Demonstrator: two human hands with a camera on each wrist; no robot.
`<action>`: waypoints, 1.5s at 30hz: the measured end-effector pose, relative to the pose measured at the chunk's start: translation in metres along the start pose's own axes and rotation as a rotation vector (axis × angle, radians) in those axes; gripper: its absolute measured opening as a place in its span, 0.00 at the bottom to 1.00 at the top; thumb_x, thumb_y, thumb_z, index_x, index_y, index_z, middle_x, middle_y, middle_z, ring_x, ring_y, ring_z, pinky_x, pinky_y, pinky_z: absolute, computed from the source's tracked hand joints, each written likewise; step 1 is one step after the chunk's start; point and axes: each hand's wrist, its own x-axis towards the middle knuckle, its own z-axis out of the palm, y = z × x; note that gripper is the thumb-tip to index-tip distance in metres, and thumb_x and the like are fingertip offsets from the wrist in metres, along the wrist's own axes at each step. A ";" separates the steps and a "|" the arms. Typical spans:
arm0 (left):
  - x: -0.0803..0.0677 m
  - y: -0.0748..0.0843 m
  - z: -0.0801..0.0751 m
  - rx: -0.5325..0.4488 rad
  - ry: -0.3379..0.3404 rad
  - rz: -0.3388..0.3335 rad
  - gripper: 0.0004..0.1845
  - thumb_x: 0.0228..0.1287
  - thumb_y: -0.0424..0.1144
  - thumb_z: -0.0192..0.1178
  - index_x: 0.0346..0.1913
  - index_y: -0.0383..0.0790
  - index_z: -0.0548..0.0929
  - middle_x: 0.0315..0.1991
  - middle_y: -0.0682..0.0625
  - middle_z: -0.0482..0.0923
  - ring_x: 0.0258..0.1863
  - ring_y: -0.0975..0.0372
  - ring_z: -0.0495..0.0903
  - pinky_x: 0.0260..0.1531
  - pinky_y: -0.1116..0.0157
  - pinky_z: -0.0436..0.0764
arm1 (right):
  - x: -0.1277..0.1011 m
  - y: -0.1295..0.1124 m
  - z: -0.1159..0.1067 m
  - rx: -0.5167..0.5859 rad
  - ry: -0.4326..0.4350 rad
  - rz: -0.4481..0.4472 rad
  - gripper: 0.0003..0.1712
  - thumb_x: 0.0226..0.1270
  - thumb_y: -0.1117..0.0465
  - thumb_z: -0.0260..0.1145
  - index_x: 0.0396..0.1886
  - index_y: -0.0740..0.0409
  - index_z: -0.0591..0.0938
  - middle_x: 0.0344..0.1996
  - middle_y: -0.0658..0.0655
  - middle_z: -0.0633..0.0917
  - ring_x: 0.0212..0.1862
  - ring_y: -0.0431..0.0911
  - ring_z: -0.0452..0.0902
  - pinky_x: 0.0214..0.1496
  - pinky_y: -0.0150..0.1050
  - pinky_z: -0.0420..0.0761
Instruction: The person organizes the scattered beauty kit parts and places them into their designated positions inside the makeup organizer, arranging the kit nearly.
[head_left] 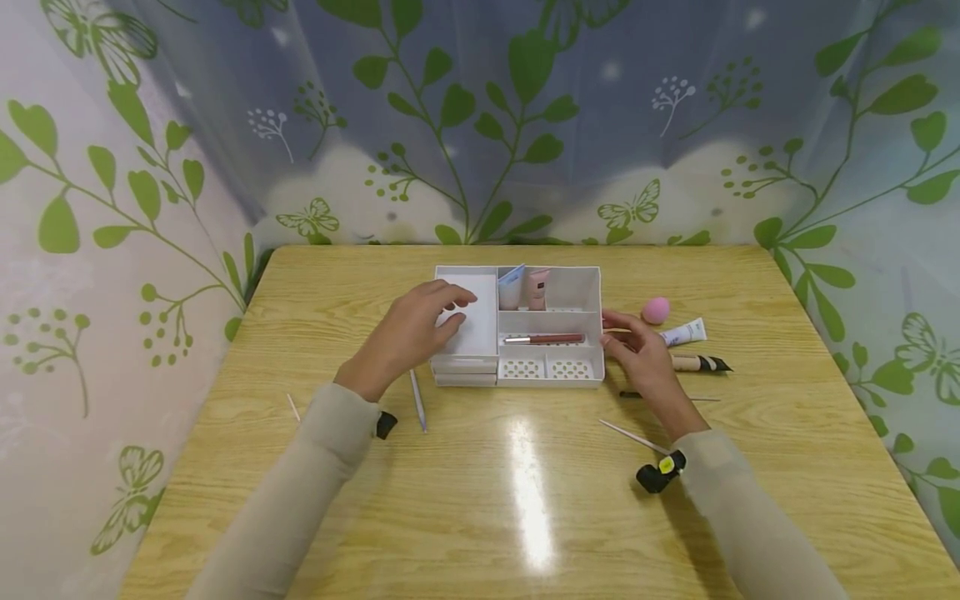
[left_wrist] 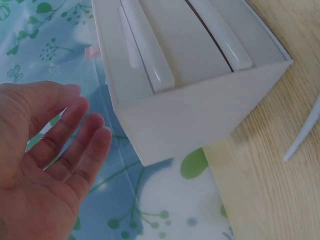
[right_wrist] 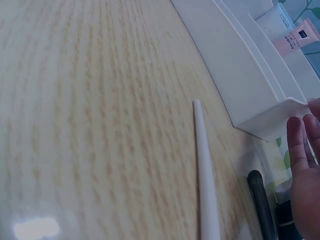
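Observation:
A white compartment organizer (head_left: 551, 367) stands mid-table. It holds a red-brown pencil (head_left: 543, 339), a pink tube (head_left: 537, 288) and a blue-white tube (head_left: 512, 286). My left hand (head_left: 442, 312) hovers over its left end with relaxed fingers. In the left wrist view the palm (left_wrist: 50, 165) is open and a little apart from the box (left_wrist: 190, 100). My right hand (head_left: 626, 333) is beside the organizer's right wall with straight fingers that hold nothing. In the right wrist view its fingertips (right_wrist: 305, 150) are close to the box corner (right_wrist: 280, 112).
Right of the box lie a pink sponge (head_left: 656, 310), a white tube (head_left: 684, 332), a beige tube with a black cap (head_left: 699, 363), a thin dark stick (head_left: 667, 397) and a white stick (head_left: 633, 437). A white pen (head_left: 417, 400) and a small stick (head_left: 293, 407) lie on the left.

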 end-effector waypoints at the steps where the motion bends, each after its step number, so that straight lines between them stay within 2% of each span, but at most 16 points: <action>1: -0.001 -0.001 -0.001 -0.009 0.003 -0.006 0.16 0.78 0.32 0.66 0.64 0.39 0.87 0.59 0.46 0.89 0.57 0.51 0.87 0.58 0.52 0.87 | 0.000 0.000 0.000 -0.001 0.000 0.001 0.27 0.82 0.67 0.67 0.76 0.67 0.77 0.67 0.75 0.79 0.55 0.33 0.81 0.59 0.20 0.80; 11: -0.018 -0.020 -0.010 -0.055 -0.007 -0.077 0.16 0.80 0.34 0.64 0.65 0.39 0.87 0.63 0.46 0.86 0.57 0.51 0.86 0.59 0.51 0.87 | 0.001 0.000 0.001 0.008 0.005 -0.015 0.26 0.81 0.69 0.66 0.74 0.70 0.77 0.66 0.76 0.79 0.53 0.30 0.81 0.57 0.20 0.81; 19: -0.031 -0.031 -0.016 -0.082 -0.020 -0.120 0.16 0.81 0.36 0.64 0.66 0.40 0.86 0.63 0.47 0.85 0.58 0.50 0.85 0.60 0.49 0.86 | 0.001 0.000 0.001 0.004 0.006 -0.008 0.26 0.81 0.69 0.66 0.75 0.69 0.78 0.66 0.75 0.80 0.54 0.32 0.82 0.57 0.20 0.81; 25: -0.037 -0.040 -0.014 -0.064 -0.029 -0.142 0.16 0.80 0.35 0.64 0.65 0.37 0.86 0.60 0.42 0.87 0.55 0.48 0.87 0.57 0.49 0.87 | 0.001 0.001 0.001 0.008 0.005 -0.010 0.26 0.81 0.69 0.66 0.74 0.69 0.78 0.66 0.75 0.79 0.54 0.31 0.82 0.57 0.20 0.81; 30: -0.041 -0.048 -0.012 -0.049 -0.047 -0.195 0.17 0.80 0.36 0.64 0.66 0.37 0.86 0.60 0.41 0.87 0.56 0.47 0.87 0.59 0.47 0.87 | 0.000 0.000 0.000 0.005 -0.003 0.000 0.27 0.81 0.67 0.67 0.75 0.68 0.77 0.67 0.74 0.80 0.56 0.34 0.82 0.58 0.21 0.80; 37: -0.049 -0.063 0.001 -0.044 -0.091 -0.275 0.17 0.81 0.37 0.64 0.66 0.36 0.85 0.56 0.41 0.88 0.53 0.48 0.87 0.55 0.47 0.88 | 0.000 0.000 0.000 0.004 -0.005 0.001 0.27 0.82 0.68 0.66 0.75 0.68 0.77 0.67 0.75 0.79 0.55 0.32 0.81 0.58 0.20 0.80; 45: -0.056 -0.073 0.022 0.004 -0.133 -0.300 0.12 0.79 0.37 0.66 0.58 0.36 0.88 0.48 0.44 0.90 0.47 0.52 0.88 0.50 0.50 0.88 | 0.001 0.000 0.001 0.006 0.004 -0.011 0.26 0.81 0.71 0.65 0.74 0.70 0.77 0.66 0.76 0.80 0.53 0.30 0.81 0.57 0.20 0.80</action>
